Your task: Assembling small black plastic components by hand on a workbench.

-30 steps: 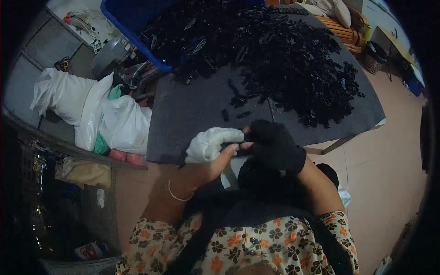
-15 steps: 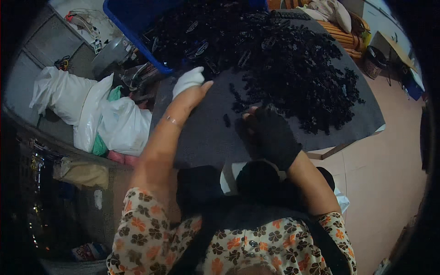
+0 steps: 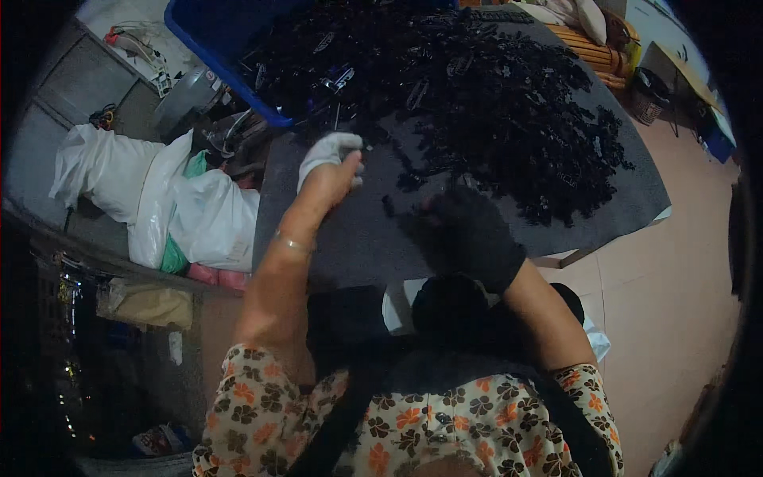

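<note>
Left hand: grip half-curled, hold unclear | right hand: cannot tell (black on black) | risk: crowded parts may snag

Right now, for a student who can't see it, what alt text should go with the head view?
Seen from above, a white-gloved left hand and a black-gloved right hand reach over a dark grey table beside a large heap of small black parts. A blue bin shows at the top, white sacks at left.
</note>
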Motion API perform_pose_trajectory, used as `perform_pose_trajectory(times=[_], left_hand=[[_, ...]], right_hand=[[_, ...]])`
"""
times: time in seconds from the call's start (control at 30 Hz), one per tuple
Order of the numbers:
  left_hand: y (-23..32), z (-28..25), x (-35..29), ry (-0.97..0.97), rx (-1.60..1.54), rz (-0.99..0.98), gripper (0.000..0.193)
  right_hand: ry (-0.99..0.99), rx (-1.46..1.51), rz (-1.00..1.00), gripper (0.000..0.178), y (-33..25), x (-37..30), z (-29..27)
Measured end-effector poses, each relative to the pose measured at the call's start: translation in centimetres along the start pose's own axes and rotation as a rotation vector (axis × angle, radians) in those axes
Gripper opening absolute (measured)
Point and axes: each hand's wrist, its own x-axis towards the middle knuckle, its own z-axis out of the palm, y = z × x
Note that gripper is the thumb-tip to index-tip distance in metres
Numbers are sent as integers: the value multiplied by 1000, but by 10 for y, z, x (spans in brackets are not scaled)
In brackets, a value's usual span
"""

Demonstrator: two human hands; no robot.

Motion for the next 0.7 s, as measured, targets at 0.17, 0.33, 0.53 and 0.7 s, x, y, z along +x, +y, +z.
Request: perform_pose_trajectory(times=[0.17,0.33,0.53,0.7], left_hand=[[19,8,-59,-303,-86,-20,30],[45,15,-98,-386,-173,64,33],[55,16,-104,-450,-26,26,35],[57,16,-106,-464,-63,47,36]], right_hand=[[130,144,245,27,-14,3,-12],[123,152,140,32,-13,-4,-10],[153,106,74,34,-13,-7,-13],[104,120,25,29,-16,-2,-22]])
